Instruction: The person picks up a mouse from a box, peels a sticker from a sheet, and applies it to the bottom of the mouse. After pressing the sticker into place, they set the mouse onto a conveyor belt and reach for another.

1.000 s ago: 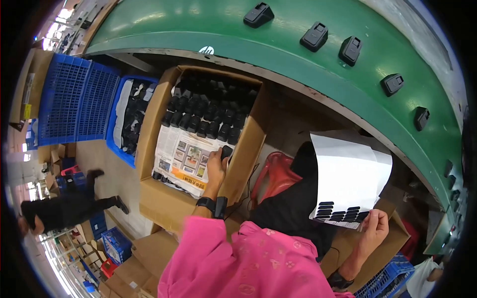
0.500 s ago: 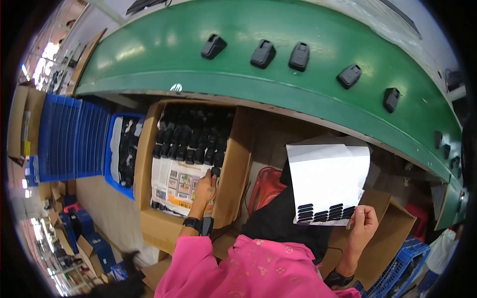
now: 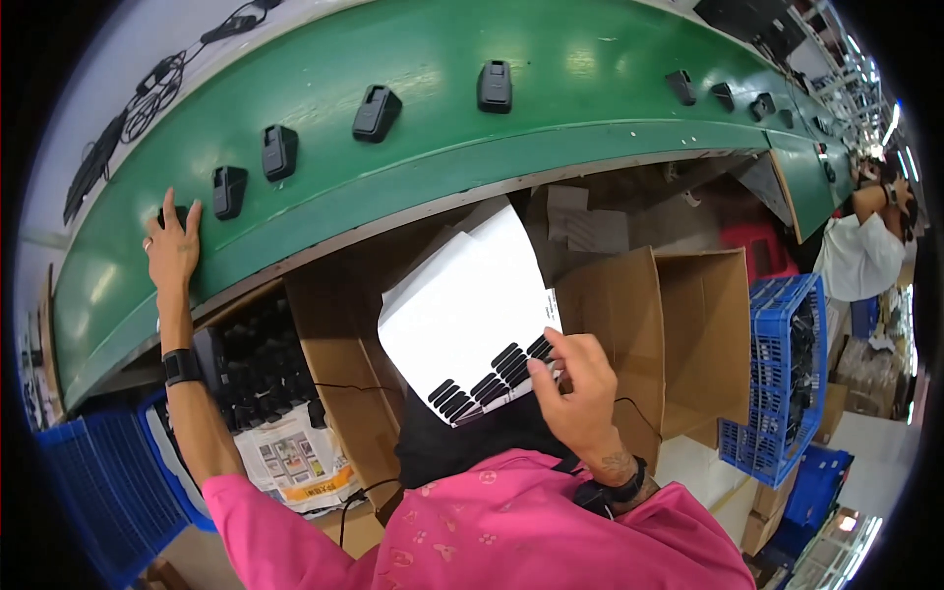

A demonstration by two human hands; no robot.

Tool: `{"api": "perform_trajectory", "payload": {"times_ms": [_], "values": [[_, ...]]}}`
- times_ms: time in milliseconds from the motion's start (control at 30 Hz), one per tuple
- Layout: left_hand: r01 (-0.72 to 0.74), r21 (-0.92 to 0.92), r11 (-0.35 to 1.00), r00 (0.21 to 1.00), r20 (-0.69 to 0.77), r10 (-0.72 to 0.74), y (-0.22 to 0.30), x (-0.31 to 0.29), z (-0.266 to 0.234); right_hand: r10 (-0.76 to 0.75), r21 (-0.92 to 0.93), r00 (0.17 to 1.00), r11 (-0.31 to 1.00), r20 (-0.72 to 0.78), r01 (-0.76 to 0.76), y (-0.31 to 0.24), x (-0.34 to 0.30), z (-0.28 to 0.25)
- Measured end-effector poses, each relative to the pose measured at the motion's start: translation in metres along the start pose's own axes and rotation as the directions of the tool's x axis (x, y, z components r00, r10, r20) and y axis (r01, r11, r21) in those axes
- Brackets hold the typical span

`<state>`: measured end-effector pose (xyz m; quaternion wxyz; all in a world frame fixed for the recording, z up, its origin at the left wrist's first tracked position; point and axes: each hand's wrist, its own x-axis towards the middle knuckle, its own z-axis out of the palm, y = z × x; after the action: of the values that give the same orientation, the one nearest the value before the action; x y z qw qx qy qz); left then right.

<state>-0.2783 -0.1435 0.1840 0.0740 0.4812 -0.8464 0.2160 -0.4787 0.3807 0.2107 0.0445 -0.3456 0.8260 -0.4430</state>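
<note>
My left hand [image 3: 174,248] reaches over the green workbench at the far left. Its fingers straddle a black wedge-shaped plastic device [image 3: 177,215], mostly hidden beneath them. Beside it stands a matching black device [image 3: 229,192], and several more are spaced along the bench. Across my lap lies a white sheet [image 3: 457,300] with rows of black rounded stickers [image 3: 511,366] along its near edge. Over the stickers at the sheet's right corner is my right hand [image 3: 582,393], thumb and forefinger apart; its other fingers are curled and partly hidden.
An open carton of black devices over newspaper [image 3: 295,457] sits lower left, beside blue crates [image 3: 113,492]. Another carton [image 3: 703,334] and a blue basket [image 3: 777,374] stand right. The bench edge [image 3: 442,211] crosses ahead. Another person's hand shows far right.
My left hand has gone from the carton up to the bench, with a black device under its fingers. My right hand has shifted onto the stickers. The view has turned right.
</note>
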Motion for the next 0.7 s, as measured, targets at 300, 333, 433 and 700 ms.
{"api": "perform_trajectory", "payload": {"times_ms": [300,333,433,700], "values": [[0.134,-0.934,0.330,0.986,0.092,-0.139,0.107,-0.063,-0.146,-0.088,-0.331,0.994,0.938,0.072,0.107,0.016,-0.005,0.028],[0.259,-0.961,0.100,0.958,0.242,-0.157,0.145,-0.100,-0.190,-0.083,-0.332,0.994,0.938,0.067,0.101,0.019,-0.005,0.026],[0.342,-0.870,-0.355,0.934,0.271,0.234,0.195,-0.192,-0.221,-0.127,-0.356,0.989,0.923,0.076,0.146,0.014,-0.002,0.029],[0.716,-0.491,-0.496,0.697,0.468,0.543,0.243,-0.252,-0.195,-0.201,-0.312,0.973,0.923,0.113,0.226,0.007,-0.006,0.033]]}}
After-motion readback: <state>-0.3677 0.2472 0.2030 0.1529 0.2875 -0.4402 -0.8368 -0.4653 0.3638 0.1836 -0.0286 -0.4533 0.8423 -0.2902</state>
